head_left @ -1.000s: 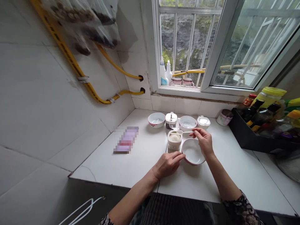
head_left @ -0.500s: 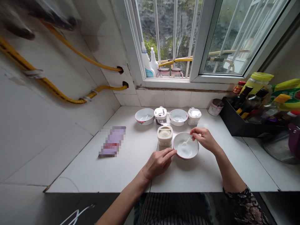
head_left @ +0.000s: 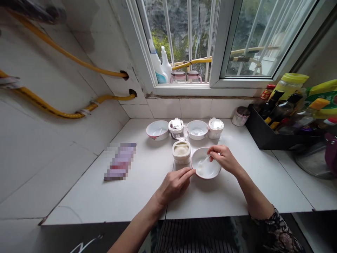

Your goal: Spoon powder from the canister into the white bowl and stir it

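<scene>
My right hand [head_left: 222, 159] pinches the handle of a small white spoon [head_left: 204, 162], whose head is down inside a white bowl [head_left: 212, 171]. A little white powdery or grainy stuff lies by the spoon's head. At the bowl's left rim, my left hand [head_left: 173, 184] has its fingertips closed on the edge; its thumb is mostly hidden. Just left of the bowl stands an open seasoning jar [head_left: 181, 154] holding pale grains. Behind are a floral bowl [head_left: 157, 132], a lidded jar [head_left: 176, 127], another white bowl [head_left: 197, 130] and a second lidded jar [head_left: 216, 128].
A blurred-out purple flat item [head_left: 121, 161] lies on the left of the white counter [head_left: 86, 196]. On the right, a black box [head_left: 263, 137] holds several bottles, with a small dark-lidded jar [head_left: 240, 116] beside it. Spray bottles [head_left: 161, 66] stand at the barred window.
The spoon's head has shifted left within the bowl, and my right hand has moved slightly with it. My left hand stays at the rim. The whole view has shifted a little.
</scene>
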Available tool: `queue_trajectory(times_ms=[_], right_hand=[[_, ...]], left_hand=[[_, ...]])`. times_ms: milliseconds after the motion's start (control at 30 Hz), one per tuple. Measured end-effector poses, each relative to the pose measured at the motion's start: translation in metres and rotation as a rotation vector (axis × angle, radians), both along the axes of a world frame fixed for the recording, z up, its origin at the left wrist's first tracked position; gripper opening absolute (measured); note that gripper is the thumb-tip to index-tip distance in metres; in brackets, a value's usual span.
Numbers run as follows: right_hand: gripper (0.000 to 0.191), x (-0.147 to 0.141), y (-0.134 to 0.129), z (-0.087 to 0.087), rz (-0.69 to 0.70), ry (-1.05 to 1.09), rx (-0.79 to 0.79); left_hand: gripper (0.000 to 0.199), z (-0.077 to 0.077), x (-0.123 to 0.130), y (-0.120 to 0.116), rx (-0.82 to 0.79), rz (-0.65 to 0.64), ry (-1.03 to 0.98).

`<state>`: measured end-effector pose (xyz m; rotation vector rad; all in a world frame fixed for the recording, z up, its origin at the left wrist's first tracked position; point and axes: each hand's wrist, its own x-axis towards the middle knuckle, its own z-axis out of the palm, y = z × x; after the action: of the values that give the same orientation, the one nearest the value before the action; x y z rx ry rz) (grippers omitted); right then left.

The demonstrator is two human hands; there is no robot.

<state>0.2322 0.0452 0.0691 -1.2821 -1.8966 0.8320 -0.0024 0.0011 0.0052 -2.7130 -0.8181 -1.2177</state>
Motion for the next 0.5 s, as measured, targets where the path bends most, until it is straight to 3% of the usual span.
queue_trajectory(times_ms=[200,500], right_hand=[[0.016,0.0064,0.0043,-0.0012,-0.126,0.179,-0.105],[0.015,0.0047,0.0054,0.0011,-0.142,0.333,-0.222]], left_hand=[[0.037,0.0026,0.0009,-0.0006,0.017,0.019,0.003],[0.035,0.004,0.002,-0.0005,0.035,0.018,-0.005]])
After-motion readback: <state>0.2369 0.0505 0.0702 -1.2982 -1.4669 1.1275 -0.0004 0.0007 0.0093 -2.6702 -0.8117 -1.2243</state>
